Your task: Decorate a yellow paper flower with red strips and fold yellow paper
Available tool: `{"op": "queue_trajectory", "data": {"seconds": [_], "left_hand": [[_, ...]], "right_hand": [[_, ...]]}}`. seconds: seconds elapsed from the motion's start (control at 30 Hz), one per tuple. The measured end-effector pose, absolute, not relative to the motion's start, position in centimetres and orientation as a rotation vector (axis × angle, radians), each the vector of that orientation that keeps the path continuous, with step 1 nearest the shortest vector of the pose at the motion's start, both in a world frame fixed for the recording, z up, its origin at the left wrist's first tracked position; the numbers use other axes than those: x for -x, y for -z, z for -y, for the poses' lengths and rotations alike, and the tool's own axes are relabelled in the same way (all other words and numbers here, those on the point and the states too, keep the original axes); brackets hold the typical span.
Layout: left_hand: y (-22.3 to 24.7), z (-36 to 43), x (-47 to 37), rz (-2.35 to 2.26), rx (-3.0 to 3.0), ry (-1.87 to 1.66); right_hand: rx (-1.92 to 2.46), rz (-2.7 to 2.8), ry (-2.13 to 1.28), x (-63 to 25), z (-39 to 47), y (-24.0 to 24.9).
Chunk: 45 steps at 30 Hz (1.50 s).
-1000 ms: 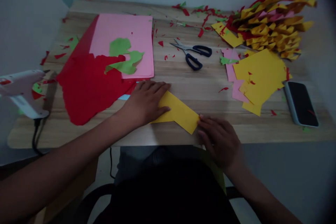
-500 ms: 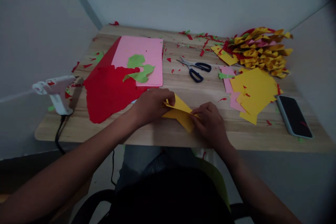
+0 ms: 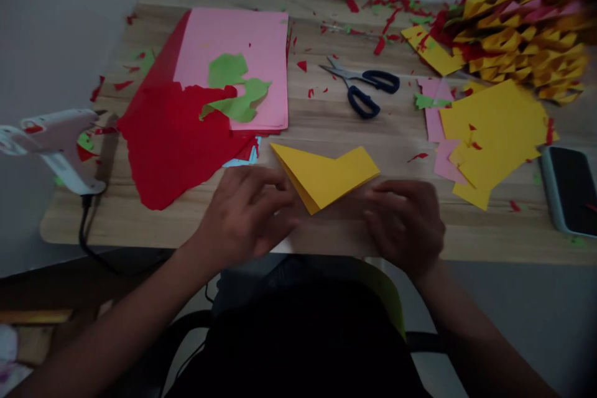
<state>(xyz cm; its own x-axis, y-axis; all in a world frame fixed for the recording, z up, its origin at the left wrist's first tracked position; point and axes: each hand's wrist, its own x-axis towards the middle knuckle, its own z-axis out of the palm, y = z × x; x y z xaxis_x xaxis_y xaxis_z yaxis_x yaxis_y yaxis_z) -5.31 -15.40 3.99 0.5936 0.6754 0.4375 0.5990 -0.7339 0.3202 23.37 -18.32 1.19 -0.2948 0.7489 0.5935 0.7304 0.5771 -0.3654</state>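
Observation:
A folded yellow paper (image 3: 329,177) lies on the wooden table between my hands, its long point toward the upper left and its lower corner near the table's front edge. Just left of it is my left hand (image 3: 254,214), fingers curled but apart, holding nothing. My right hand (image 3: 405,221) is at the paper's right end, fingers bent and spread a little, with nothing in them. Neither hand clearly touches the paper.
Red paper (image 3: 177,143), pink sheets (image 3: 261,37) and a white glue gun (image 3: 65,143) are at the left. Scissors (image 3: 359,84) lie behind the folded paper. At the right are yellow sheets (image 3: 494,137), a phone (image 3: 569,189) and a yellow folded-paper piece (image 3: 527,43). Scraps are scattered around.
Both hands have let go of the yellow paper and moved apart. The paper now lies flatter on the table, folded into an angled shape. The view has shifted closer and lower.

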Motion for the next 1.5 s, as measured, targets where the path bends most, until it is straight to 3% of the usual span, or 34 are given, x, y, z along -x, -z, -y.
{"op": "queue_trajectory", "data": {"seconds": [0.07, 0.27, 0.6, 0.9, 1.13, 1.5], "left_hand": [[-4.3, 15.4, 4.4, -1.153, -2.66, -0.963], [-2.7, 14.6, 2.3, -1.016, -2.667, -0.496], [-0.9, 14.6, 2.1, -1.061, -2.561, -0.526], [-0.5, 14.5, 2.2, -1.084, -2.603, -0.591], [-0.5, 14.8, 2.3, -1.056, -2.651, -0.586], [-0.7, 19.9, -0.2, -0.999, -2.814, -0.429]], "right_hand": [[1.264, 1.966, -0.008, -23.4, 17.7, -1.4], [1.33, 2.32, -0.202, -24.1, 15.9, 0.2], [1.355, 2.372, -0.12, -23.5, 17.7, -0.3], [1.831, 2.087, 0.065, -27.3, 19.4, 1.3], [1.663, 2.061, -0.002, -26.3, 19.5, 0.8], [1.447, 2.475, -0.048, -22.9, 22.4, 1.4]]}}
